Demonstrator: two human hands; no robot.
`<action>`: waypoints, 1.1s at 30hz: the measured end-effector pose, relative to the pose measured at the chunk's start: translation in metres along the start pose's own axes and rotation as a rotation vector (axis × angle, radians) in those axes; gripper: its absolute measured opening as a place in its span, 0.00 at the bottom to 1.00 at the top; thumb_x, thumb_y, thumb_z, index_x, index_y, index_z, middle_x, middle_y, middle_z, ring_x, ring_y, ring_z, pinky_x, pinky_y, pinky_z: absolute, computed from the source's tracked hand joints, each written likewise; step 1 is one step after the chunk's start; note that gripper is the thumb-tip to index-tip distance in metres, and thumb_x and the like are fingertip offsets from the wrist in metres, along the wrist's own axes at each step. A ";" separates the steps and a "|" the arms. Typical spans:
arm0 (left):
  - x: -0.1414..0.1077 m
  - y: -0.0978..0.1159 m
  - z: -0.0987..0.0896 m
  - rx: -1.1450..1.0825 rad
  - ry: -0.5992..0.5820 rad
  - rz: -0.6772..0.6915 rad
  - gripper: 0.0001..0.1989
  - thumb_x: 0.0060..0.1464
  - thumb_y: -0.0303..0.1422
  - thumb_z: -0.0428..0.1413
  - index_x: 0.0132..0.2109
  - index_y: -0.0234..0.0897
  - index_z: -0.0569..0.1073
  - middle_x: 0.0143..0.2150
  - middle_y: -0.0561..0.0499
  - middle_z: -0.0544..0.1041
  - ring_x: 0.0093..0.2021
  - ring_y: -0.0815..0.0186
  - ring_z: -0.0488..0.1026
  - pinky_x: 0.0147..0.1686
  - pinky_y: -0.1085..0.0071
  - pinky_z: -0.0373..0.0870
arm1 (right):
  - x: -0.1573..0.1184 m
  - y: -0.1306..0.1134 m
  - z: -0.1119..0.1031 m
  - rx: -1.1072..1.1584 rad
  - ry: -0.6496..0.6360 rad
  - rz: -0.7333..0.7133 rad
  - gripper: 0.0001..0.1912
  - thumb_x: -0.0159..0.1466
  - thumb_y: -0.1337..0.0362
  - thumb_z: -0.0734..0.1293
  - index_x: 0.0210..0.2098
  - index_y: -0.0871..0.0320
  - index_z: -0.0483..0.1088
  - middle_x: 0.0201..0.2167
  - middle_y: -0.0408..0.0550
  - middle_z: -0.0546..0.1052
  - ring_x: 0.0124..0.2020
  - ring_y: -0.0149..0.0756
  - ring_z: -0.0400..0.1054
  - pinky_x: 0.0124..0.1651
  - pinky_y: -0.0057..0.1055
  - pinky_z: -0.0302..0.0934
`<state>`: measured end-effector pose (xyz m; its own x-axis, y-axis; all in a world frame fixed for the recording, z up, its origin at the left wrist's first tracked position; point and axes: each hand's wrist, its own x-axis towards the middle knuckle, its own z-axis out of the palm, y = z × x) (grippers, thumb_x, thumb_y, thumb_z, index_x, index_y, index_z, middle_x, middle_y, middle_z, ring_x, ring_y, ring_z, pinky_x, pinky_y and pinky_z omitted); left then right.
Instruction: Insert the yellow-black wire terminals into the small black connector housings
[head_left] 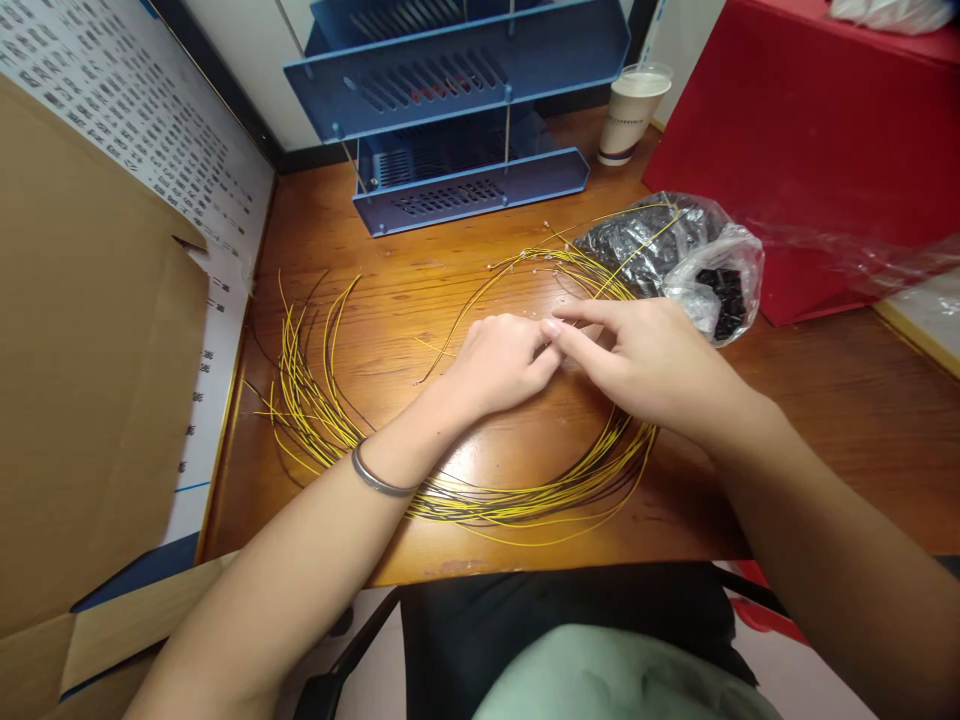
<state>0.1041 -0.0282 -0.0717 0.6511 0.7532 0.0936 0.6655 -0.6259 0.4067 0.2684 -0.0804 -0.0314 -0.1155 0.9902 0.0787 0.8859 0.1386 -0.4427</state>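
A: Where are the hands?
B: Over the middle of the table [840,400]. The left hand [499,362] is partly curled; the right hand [649,345] meets it, thumb and forefinger tips close together at the left fingertips.
A: Clamped on anything?
B: I can't tell for either; the fingers hide whatever may lie between them.
A: And the wires [495,503]?
B: Yellow and dark, in a wide loop on the table around both hands, running under the left forearm.
A: What's nearby?
B: A plastic bag [637,240] just beyond the right hand, and a blue rack [472,195] on the far side.
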 end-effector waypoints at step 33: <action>-0.002 0.006 -0.004 -0.039 -0.038 -0.032 0.18 0.65 0.34 0.48 0.45 0.37 0.83 0.48 0.42 0.86 0.46 0.55 0.82 0.44 0.64 0.73 | -0.001 -0.001 -0.001 0.010 -0.028 -0.040 0.21 0.71 0.52 0.62 0.50 0.55 0.83 0.42 0.50 0.86 0.41 0.46 0.80 0.44 0.37 0.65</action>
<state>0.1052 -0.0323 -0.0661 0.6440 0.7637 0.0454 0.6717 -0.5928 0.4443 0.2677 -0.0813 -0.0302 -0.1637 0.9839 0.0720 0.8757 0.1785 -0.4486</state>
